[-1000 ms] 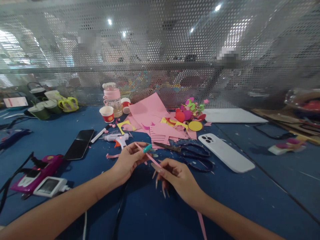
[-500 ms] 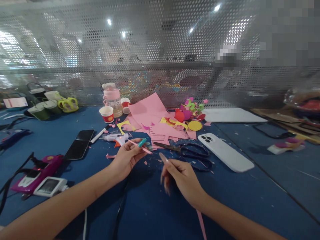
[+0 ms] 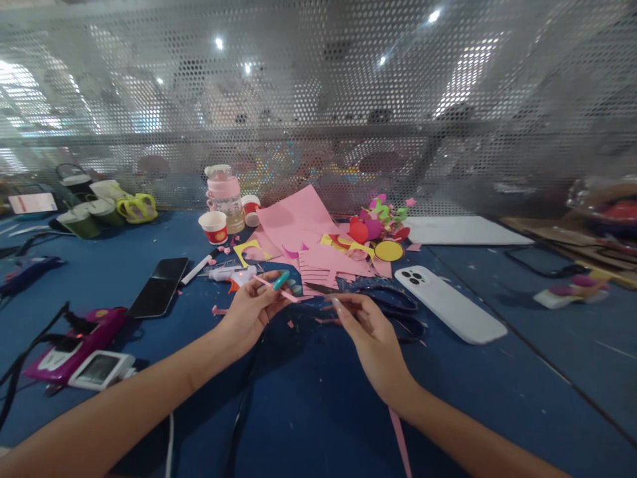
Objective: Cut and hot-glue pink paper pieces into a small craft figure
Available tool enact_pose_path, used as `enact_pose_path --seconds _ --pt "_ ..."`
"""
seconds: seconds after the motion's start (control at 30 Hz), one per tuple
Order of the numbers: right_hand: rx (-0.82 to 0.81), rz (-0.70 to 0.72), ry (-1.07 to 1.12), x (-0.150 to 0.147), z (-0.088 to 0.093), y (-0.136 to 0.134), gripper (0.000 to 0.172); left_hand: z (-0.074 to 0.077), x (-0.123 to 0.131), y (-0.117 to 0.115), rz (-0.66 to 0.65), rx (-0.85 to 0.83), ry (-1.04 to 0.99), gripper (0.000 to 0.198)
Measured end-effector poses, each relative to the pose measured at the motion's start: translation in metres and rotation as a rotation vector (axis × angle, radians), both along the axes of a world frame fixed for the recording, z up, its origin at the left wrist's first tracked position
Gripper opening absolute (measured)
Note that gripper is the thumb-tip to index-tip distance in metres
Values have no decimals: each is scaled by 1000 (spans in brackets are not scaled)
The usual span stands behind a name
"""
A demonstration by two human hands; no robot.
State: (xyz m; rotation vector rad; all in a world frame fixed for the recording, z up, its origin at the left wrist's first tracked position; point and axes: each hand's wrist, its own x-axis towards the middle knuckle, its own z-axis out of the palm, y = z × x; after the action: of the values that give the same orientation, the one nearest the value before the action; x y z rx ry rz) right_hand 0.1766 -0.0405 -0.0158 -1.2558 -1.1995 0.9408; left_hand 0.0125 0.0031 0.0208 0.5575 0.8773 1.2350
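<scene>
While the left hand point(image 3: 247, 316) pinches a narrow paper strip point(image 3: 289, 296), the right hand point(image 3: 372, 337) — grip unclear — is near pointed scissors point(image 3: 321, 288).

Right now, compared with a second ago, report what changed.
The right hand has let go of the narrow pink paper strip and moved forward, toward the dark-handled metal scissors; contact is unclear. The left hand, still pinching the strip, shifted slightly left and forward. The scissors, white smartphone and white glue gun with orange trigger stayed put.
</scene>
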Motion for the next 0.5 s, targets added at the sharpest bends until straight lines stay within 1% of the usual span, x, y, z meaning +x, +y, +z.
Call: enact_pose_path --seconds 0.03,0.07,0.1,0.17,0.23,0.27,0.3,0.33,0.37,0.4,0.43,0.47,0.5 --pt "21 -24 -59 1 -3 1 25 0 -1 1 5 10 3 22" --pt "75 -56 -147 2 -5 2 23 -1 -1 2 12 17 4 22" --pt "166 -94 -265 3 -7 4 20 -1 -2 4 18 22 3 22" --pt "427 -181 -561 6 -6 6 18 -2 -3 5 24 29 -3 20" --pt "692 -242 -841 8 4 4 18 -4 -4 6 19 41 -12 18" --pt "789 -262 -942 10 14 0 16 -4 -5 6 9 50 -16 17" --pt "850 -252 -1019 10 26 -7 11 -5 -5 6 -2 63 -19 16" --pt "880 -259 -1062 10 40 -17 3 -5 -5 6 -17 77 -22 16" --pt "897 -271 -1086 10 54 -28 7 -6 -5 6 -30 90 -21 16" --pt "926 -258 -1100 8 66 -41 15 -6 -6 6 -41 97 -18 16" --pt "930 -210 -1118 6 75 -53 21 -6 -5 6 -45 99 -15 17" --pt "882 -206 -1142 4 79 -65 23 -6 -5 7 -42 97 -11 17" --pt "904 -248 -1120 1 76 -74 24 -5 -5 7 -34 92 -7 17"
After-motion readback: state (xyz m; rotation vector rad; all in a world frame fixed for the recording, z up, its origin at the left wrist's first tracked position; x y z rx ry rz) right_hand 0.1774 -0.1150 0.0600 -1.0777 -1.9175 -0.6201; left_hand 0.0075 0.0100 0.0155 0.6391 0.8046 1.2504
